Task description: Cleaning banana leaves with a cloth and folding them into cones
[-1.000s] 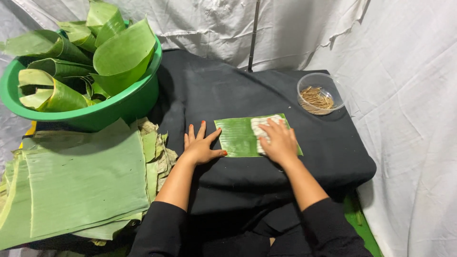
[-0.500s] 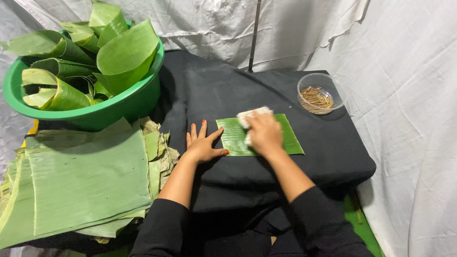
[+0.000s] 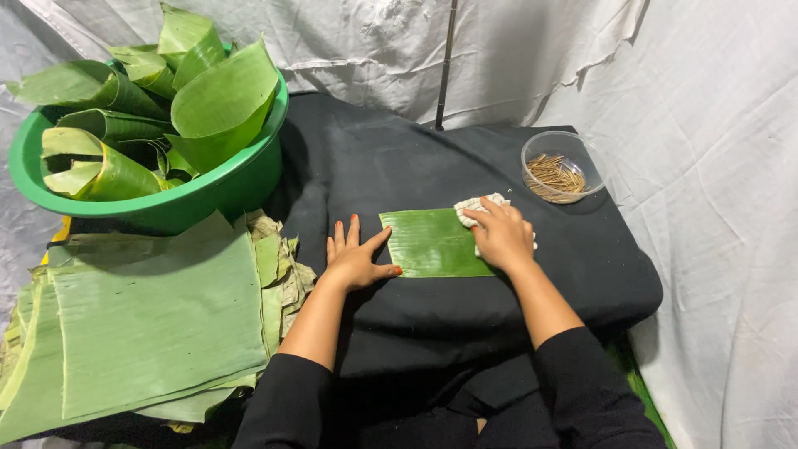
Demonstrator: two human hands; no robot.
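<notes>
rectangular green banana-leaf piece [image 3: 434, 243] flat, mid black-draped desk [image 3: 349, 166] | thin, floppy, likely tears along ribs; best pinned at edge | left hand [image 3: 356, 259] splayed flat on leaf's left edge, grasping nothing | right hand [image 3: 502, 234] curled on white cloth wad [image 3: 478, 205] at right end; half second ago nearer top middle

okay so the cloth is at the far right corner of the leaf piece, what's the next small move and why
Probably draw the white cloth under the right hand back leftward across the banana leaf piece. The cloth sits at the far right corner, most of the leaf lies bare, and the left hand pins the left edge flat.
</notes>
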